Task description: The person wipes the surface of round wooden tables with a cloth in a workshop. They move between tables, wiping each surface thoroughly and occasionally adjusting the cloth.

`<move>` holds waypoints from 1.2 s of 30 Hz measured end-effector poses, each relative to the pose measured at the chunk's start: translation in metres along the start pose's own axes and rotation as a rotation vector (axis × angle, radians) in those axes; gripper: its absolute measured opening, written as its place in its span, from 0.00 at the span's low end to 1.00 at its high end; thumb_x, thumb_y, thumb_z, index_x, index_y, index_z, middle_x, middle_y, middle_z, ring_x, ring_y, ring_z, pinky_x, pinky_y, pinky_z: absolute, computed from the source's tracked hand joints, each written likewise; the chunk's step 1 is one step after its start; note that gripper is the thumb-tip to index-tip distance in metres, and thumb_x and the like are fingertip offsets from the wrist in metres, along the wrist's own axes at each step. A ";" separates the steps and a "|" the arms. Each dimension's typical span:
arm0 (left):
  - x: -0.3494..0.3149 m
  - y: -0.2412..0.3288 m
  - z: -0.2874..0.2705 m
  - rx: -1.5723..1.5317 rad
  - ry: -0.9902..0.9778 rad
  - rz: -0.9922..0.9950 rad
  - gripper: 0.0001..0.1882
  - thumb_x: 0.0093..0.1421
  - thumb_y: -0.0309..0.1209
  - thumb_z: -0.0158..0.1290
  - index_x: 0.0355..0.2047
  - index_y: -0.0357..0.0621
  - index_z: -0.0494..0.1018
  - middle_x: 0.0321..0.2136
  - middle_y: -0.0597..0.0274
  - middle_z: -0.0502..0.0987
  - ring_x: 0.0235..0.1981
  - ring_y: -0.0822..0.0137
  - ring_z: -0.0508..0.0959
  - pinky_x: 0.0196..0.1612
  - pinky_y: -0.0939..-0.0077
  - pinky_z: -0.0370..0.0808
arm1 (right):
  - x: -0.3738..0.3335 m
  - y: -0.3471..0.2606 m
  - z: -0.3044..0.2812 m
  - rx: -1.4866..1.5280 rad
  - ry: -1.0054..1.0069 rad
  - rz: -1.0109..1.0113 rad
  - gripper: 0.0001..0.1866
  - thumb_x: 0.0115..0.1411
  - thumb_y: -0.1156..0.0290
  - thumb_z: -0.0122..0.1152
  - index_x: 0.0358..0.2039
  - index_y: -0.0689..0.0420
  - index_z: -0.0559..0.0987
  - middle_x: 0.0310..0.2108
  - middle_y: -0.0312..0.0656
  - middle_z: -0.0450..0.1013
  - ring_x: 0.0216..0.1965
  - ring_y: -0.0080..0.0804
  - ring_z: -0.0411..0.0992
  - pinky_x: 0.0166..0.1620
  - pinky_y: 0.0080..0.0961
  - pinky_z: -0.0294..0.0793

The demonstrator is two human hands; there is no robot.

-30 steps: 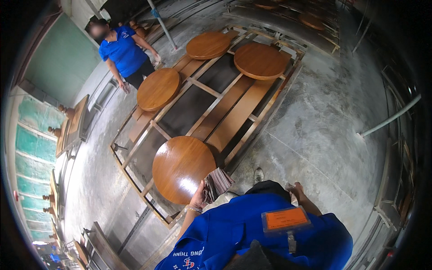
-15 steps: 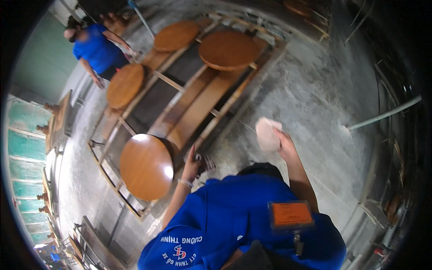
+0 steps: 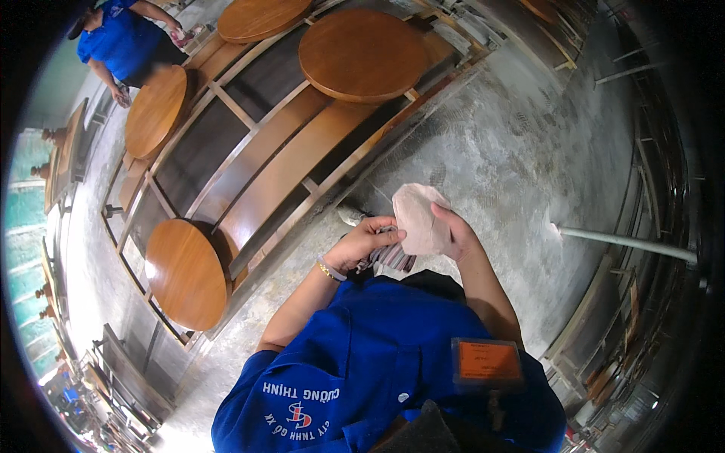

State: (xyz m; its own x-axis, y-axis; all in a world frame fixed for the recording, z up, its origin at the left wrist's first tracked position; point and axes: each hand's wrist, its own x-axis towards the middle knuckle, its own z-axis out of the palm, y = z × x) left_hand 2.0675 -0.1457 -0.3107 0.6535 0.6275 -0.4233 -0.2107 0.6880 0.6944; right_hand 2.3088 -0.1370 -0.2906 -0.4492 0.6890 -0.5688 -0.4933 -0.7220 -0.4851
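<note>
A pale pinkish sheet (image 3: pixel 417 220), roughly oval with uneven edges, is held up in front of my body. Whether it is cloth or abrasive paper I cannot tell. My right hand (image 3: pixel 456 232) grips its right edge, thumb over the face. At the lower left edge my left hand (image 3: pixel 370 243) pinches it between thumb and fingers, with a bracelet on that wrist. Striped fabric (image 3: pixel 393 257) shows just below my left hand; whether that hand also holds it is hidden.
Round brown wooden tabletops (image 3: pixel 186 275) lie on a low wooden frame (image 3: pixel 249 170) to the left and ahead, a large one (image 3: pixel 364 57) at its far end. A co-worker in blue (image 3: pixel 124 41) stands far left. A pale pole (image 3: pixel 627 243) and stacked boards are at right.
My left hand has come right, from beside the nearest tabletop to the sheet, and now pinches it. My right hand has brought the sheet slightly left. The view has shifted, moving the tabletops leftward.
</note>
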 end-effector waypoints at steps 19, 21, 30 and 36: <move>0.149 0.059 -0.186 0.034 1.003 0.192 0.15 0.69 0.27 0.59 0.55 0.42 0.77 0.43 0.66 0.80 0.43 0.74 0.79 0.48 0.79 0.77 | 0.428 -0.220 -0.107 -1.784 0.674 -0.994 0.31 0.77 0.56 0.40 0.77 0.50 0.55 0.78 0.53 0.47 0.79 0.56 0.43 0.76 0.63 0.40; 0.153 0.058 -0.187 0.005 1.079 0.211 0.14 0.69 0.26 0.58 0.54 0.42 0.77 0.43 0.66 0.80 0.43 0.74 0.79 0.49 0.78 0.77 | 0.441 -0.209 -0.117 -2.159 0.636 -0.836 0.32 0.76 0.53 0.40 0.78 0.44 0.55 0.79 0.51 0.46 0.79 0.53 0.42 0.76 0.61 0.38; 0.212 0.052 -0.210 -0.224 1.070 0.213 0.25 0.77 0.45 0.47 0.59 0.36 0.74 0.49 0.60 0.80 0.51 0.70 0.78 0.59 0.72 0.74 | 0.421 -0.185 -0.098 -2.170 0.207 -0.906 0.38 0.69 0.57 0.53 0.77 0.45 0.56 0.79 0.52 0.46 0.78 0.59 0.45 0.75 0.67 0.39; 0.251 0.077 -0.216 -0.386 0.938 0.310 0.34 0.77 0.53 0.44 0.66 0.33 0.68 0.61 0.53 0.76 0.60 0.64 0.77 0.64 0.69 0.72 | 0.396 -0.195 -0.098 -2.152 -0.506 -0.789 0.34 0.69 0.59 0.52 0.76 0.37 0.61 0.79 0.41 0.49 0.79 0.49 0.45 0.78 0.58 0.38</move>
State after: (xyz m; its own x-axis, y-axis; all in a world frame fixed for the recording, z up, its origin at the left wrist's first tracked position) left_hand 2.0584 0.1441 -0.4892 -0.2561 0.7124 -0.6534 -0.5959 0.4159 0.6870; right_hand 2.2998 0.2703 -0.4861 -0.8799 0.4751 -0.0110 0.4434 0.8125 -0.3783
